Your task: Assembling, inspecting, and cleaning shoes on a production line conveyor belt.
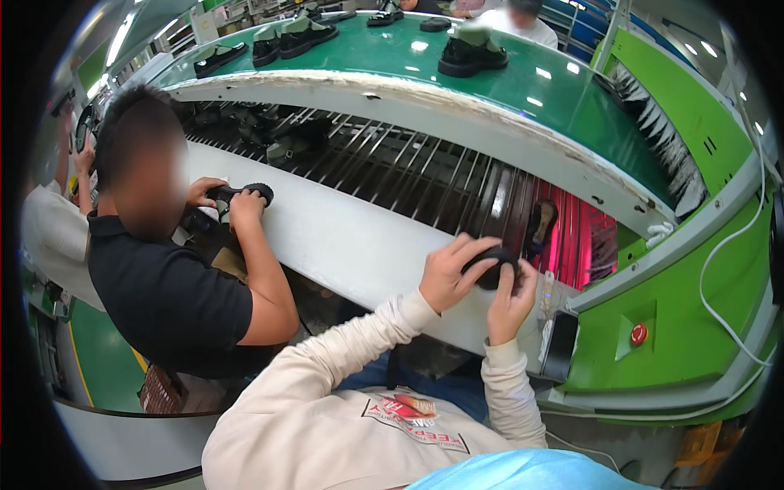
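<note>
Above the right part of the white ledge (pixel 359 261), I hold a black shoe sole (pixel 488 265) between both hands. My left hand (pixel 453 271) grips its left side, fingers bent over the upper edge. On the other side my right hand (pixel 513 300) pinches it between thumb and fingers. Part of the sole is hidden behind my fingers. Just beyond my hands, a dark shoe part (pixel 541 222) lies on the metal rollers (pixel 441 192), beside the red-lit opening (pixel 584 241) of the machine.
A co-worker (pixel 171 286) at my left holds a shoe (pixel 233 198) over the ledge. Several black shoes ride the raised green belt (pixel 376 57). At right stands a green machine (pixel 678 327) with a red button (pixel 639 333) and white cable (pixel 719 302). A black box (pixel 559 346) sits near my right forearm.
</note>
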### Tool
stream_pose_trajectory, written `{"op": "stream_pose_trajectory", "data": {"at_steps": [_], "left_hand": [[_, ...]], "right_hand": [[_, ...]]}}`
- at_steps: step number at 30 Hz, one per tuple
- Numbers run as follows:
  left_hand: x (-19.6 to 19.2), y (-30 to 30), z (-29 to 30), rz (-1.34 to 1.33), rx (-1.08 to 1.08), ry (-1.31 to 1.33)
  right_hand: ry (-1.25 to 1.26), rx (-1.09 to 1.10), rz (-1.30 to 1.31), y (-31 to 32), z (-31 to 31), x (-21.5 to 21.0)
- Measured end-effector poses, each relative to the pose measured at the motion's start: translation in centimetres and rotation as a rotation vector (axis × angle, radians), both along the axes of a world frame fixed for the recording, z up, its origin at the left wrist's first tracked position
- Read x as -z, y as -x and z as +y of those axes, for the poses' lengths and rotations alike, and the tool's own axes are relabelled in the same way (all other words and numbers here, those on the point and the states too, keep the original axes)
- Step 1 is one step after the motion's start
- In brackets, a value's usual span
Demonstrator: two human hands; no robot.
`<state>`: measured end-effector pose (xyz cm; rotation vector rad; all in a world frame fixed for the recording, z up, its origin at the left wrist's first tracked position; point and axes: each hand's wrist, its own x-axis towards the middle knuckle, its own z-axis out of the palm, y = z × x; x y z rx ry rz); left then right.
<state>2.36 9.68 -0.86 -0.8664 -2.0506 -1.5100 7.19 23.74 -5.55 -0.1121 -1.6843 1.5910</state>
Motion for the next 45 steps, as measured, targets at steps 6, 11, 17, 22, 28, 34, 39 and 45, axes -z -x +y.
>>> {"op": "stream_pose_trajectory", "data": {"at_steps": [6,11,17,22,28,34,39,45], "left_hand": [[-7.7,-1.1,-1.9,-0.045,0.245,-0.042],[-6.9,-0.5,-4.3,-0.578,0.41,-0.339],[4.2,9.4,-5.2,-0.676,0.15,-0.304],[13.9,14.2,-10.0,-0.53,-0.251,-0.022],[13.0,12.9,-8.4,-0.611,-0.054,-0.207],[10.9,12.0,-8.0,-0.342,-0.25,0.122],[9.2,11.7,-7.3,-0.276,-0.226,-0.133],[-3.3,7.6,-1.0,-0.408,0.419,-0.748]], "right_hand": [[-0.033,-0.239,-0.042,-3.2,0.8,-9.0],[0.331,-0.648,-0.138,-1.6,-0.2,-8.8],[-0.434,-0.037,-0.415,8.4,6.0,-3.5],[-0.805,0.326,-1.133,16.2,12.2,1.8],[-0.852,0.313,-1.38,19.3,15.3,7.9],[-0.819,0.157,-1.35,19.1,16.7,3.1],[-0.018,-0.452,-0.659,13.1,14.9,-0.6],[0.76,-0.87,-0.297,-0.8,4.3,-4.6]]}}
